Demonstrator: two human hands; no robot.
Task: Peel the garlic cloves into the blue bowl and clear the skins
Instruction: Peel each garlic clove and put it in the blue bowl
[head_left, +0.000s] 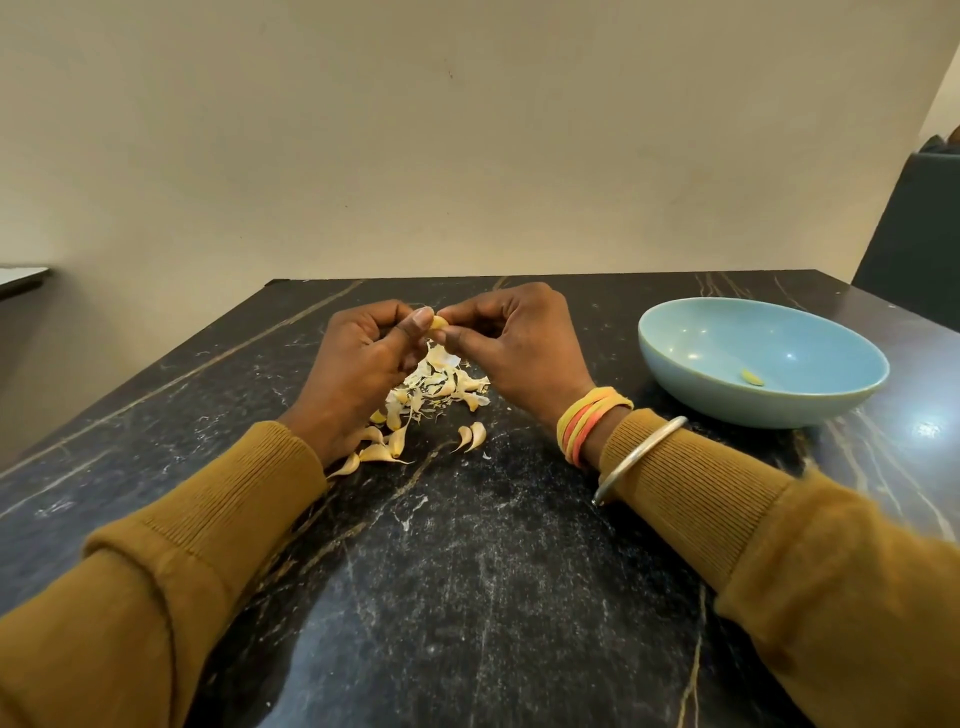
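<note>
My left hand (363, 358) and my right hand (514, 343) meet above the table, and both pinch one small yellowish garlic clove (439, 324) between thumbs and fingertips. Below them lies a heap of pale garlic skins (441, 382). Several unpeeled cloves (387, 447) lie beside my left wrist, and two more cloves (471, 436) sit apart in front of the heap. The blue bowl (675, 358) stands to the right of my right hand, with one peeled clove (751, 377) inside it.
The dark marble table (467, 571) runs up to a beige wall (415, 130). A dark chair back (914, 244) stands at the far right. A pale ledge (21, 278) shows at the left edge. Bangles circle my right wrist.
</note>
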